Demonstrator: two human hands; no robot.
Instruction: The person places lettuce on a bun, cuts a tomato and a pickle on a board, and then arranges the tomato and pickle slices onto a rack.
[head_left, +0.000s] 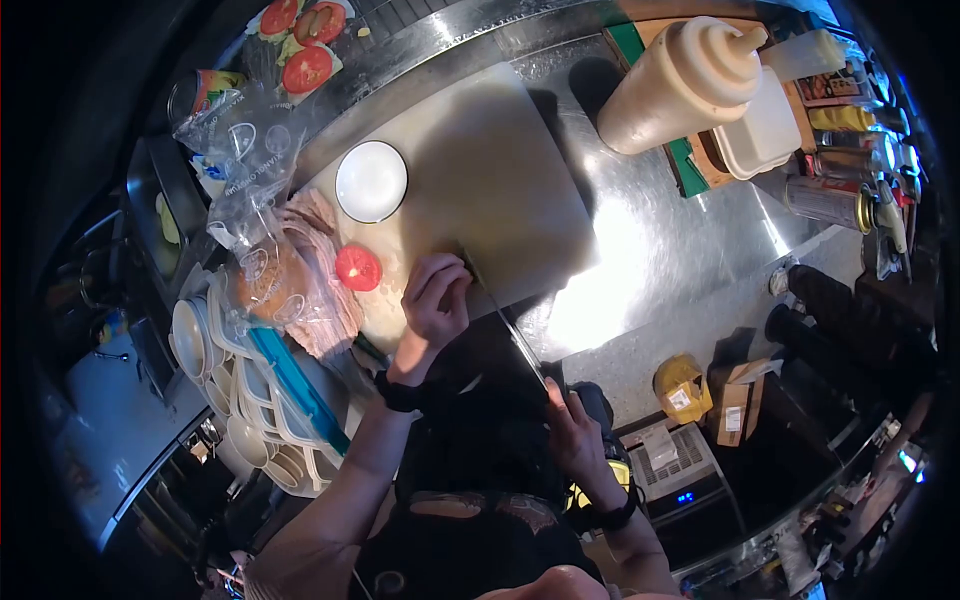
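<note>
Where the near edge of a pale cutting board [500, 170] meets the tabletop [715, 225], the person works with both hands close in front of the body. Right hand [575, 435]: fingers closed around the handle end of a knife [520, 345], whose long, narrow blade slants away from the body and towards the board, its far end beside the left hand. Left hand [437, 300]: over the board's near edge, fingers bent and drawn together near the blade's far end; whether they grip anything cannot be told. A small dark patch shows just beyond the fingertips, too unclear to name.

On the board, left of centre, a round white dish [371, 181] with a dark rim. Nearer the left hand, a red tomato slice [358, 268], cut face up, apart from both the hand and the dish. Beside the board on the left, a pinkish cloth [325, 290], with clear plastic bags [245, 150] next to it; more tomato slices [307, 69] lie beyond the board's far left corner. Right of the board, a large squeeze bottle [670, 90] and a closed white container [758, 130], near each other. Nearer the body on the left, white tubs [245, 385] crowded together.
</note>
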